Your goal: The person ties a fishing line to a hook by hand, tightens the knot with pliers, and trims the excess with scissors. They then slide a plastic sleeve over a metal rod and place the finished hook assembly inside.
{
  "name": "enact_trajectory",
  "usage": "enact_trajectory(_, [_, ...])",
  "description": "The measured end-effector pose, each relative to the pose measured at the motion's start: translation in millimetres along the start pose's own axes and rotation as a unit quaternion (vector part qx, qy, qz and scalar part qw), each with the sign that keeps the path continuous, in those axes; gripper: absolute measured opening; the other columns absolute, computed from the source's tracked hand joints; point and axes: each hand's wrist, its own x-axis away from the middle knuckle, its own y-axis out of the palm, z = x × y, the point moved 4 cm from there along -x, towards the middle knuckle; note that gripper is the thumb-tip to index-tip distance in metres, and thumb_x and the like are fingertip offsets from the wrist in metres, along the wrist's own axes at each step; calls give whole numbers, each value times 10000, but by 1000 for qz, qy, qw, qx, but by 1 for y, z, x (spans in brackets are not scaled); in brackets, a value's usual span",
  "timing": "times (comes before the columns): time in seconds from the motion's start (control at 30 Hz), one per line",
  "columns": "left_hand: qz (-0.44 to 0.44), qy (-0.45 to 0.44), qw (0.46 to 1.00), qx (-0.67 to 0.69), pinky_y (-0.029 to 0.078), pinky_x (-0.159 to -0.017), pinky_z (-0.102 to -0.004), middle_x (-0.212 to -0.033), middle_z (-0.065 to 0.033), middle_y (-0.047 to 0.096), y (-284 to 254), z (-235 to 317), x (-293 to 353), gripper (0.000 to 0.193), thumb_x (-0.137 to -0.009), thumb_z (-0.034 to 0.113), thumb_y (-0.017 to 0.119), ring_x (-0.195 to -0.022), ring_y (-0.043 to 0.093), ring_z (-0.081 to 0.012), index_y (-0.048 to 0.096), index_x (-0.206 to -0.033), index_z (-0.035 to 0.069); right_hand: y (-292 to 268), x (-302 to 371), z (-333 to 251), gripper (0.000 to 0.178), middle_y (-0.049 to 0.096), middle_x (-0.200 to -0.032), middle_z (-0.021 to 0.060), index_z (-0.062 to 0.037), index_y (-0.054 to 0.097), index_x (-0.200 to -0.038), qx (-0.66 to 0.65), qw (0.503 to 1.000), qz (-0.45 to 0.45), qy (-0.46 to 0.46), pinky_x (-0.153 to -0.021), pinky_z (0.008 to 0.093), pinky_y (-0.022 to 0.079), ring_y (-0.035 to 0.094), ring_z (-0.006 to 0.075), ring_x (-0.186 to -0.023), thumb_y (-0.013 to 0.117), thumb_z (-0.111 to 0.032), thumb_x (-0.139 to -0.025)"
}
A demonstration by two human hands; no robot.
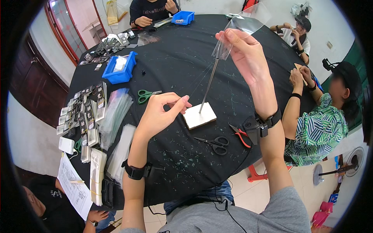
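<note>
My right hand [248, 54] is raised, its thumb and fingers pinching a clear plastic bag [252, 24]. Below it, a thin metal rod [210, 83] leans slightly, its lower end on a small pale block [199, 115] and its top against the plastic. My left hand [165, 110] hovers at the block's left side, thumb and fingertips drawn together. A faint fine line seems to run from those fingertips up toward the rod's top; what they hold is too small to make out.
Black scissors [217, 145] and red-handled pliers [241, 136] lie near the block. Green scissors [147, 95], clear sleeves [114, 116], packaged cards [86, 124] and a blue bin [119, 68] are at left. Green clippings dot the black cloth [182, 171]. Other people sit around the table.
</note>
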Motion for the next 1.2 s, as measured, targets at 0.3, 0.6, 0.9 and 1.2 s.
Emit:
enact_trajectory(0.3, [-22,-32,994,106,458,-689,-255,-753,-78,660,7,-15,-3,292,-943,161,548,-717,603,-116,677,-785,-48,7,12,7,187,682,-964,171,39,671,-969,27,997,-44,53,-911,344,495,662,256,-945,701,-72,-821])
enact_trajectory(0.6, [1,-93,928,362,510,-805,-295,-849,-76,662,29,-47,-8,341,-975,260,515,-798,635,-146,664,-968,-47,1,36,27,197,689,-955,176,33,656,-1010,72,987,-126,73,-858,343,526,676,241,-920,682,-45,-831])
enact_trajectory(0.9, [39,-124,852,506,488,-878,-308,-992,-107,655,42,-75,-8,344,-980,281,495,-940,633,-192,619,-1089,-21,-3,60,49,89,694,-907,157,23,637,-911,145,975,-112,123,-832,329,536,681,232,-907,666,-15,-835])
enact_trajectory(1.2, [94,-121,921,359,477,-847,-283,-997,-81,647,32,-71,-7,291,-984,227,483,-945,613,-148,606,-1110,-4,-15,74,74,117,705,-909,118,33,630,-921,139,972,-131,138,-787,248,526,670,138,-871,677,-37,-841])
